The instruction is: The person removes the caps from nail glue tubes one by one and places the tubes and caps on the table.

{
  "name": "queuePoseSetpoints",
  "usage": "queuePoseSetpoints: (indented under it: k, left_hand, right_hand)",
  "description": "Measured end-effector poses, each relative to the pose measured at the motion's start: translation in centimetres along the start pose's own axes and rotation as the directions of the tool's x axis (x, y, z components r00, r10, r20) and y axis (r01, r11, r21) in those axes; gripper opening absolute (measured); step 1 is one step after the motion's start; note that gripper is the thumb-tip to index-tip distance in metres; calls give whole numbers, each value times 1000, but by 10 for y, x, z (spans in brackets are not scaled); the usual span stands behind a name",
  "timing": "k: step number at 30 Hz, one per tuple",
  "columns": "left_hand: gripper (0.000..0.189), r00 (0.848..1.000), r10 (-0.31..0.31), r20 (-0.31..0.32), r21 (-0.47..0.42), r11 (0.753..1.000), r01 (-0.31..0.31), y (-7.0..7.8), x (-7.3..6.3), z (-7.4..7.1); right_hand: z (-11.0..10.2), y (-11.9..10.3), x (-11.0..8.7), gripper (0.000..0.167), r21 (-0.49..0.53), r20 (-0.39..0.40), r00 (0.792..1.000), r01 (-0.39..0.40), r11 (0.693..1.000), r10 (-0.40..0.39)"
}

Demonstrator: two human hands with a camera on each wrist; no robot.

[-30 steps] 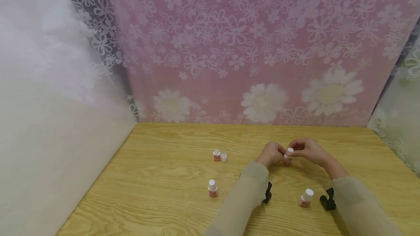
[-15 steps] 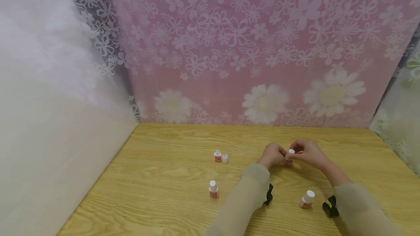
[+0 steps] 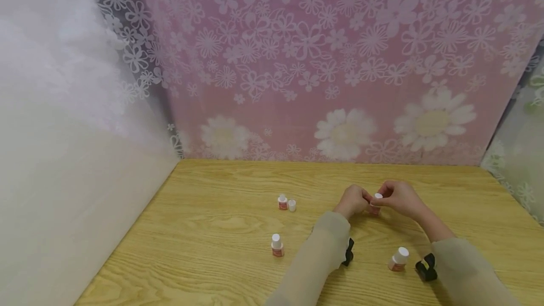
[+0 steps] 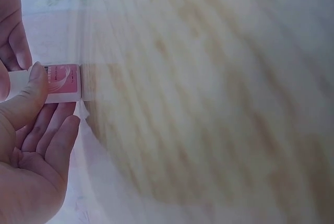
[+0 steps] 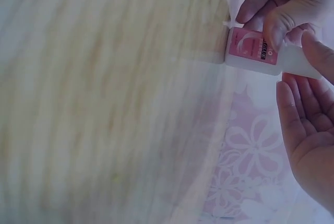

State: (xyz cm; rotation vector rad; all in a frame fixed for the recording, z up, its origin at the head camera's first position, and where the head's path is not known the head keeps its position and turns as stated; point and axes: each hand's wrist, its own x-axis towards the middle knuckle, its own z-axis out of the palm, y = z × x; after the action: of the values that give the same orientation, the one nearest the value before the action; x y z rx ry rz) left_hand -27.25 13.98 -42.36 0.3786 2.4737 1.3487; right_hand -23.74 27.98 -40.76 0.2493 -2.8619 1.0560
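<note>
At the right of the table, both hands meet on a small white bottle (image 3: pixel 375 210) with a pink-red label (image 4: pixel 61 79). My left hand (image 3: pixel 352 200) grips the bottle's body, its thumb lying across the label's edge in the left wrist view. My right hand (image 3: pixel 401 198) pinches the white cap (image 5: pixel 298 62) between thumb and fingers. The bottle stands upright, its base close to the wood, and the cap sits on its neck. Parts of both bottle and cap are hidden behind fingers.
A similar bottle (image 3: pixel 283 203) with a bare nozzle stands left of the hands, a loose white cap (image 3: pixel 292 206) beside it. Nearer are two capped bottles, one at left (image 3: pixel 277 245) and one at right (image 3: pixel 398 259). A flowered pink curtain (image 3: pixel 272 84) backs the wooden table (image 3: pixel 221 268).
The right hand's fingers have shifted slightly around the cap. The left hand keeps its grip on the bottle, and the other bottles have stayed in place.
</note>
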Motion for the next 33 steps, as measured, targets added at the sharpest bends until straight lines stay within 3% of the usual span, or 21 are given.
queuePoseSetpoints:
  k: [12, 26, 33]
  left_hand:
    - [9, 1000, 3, 1, -20, 1000, -3, 1, -2, -2]
    - [9, 1000, 15, -4, 32, 999, -14, -1, 0, 0]
    - [9, 1000, 15, 2, 25, 1000, -15, -1, 0, 1]
  right_hand:
    - [-4, -2, 1, 24, 46, 41, 999, 19, 999, -21]
    - [-5, 2, 3, 24, 102, 97, 995, 15, 995, -25]
    - [-9, 2, 3, 25, 106, 129, 989, 53, 993, -66]
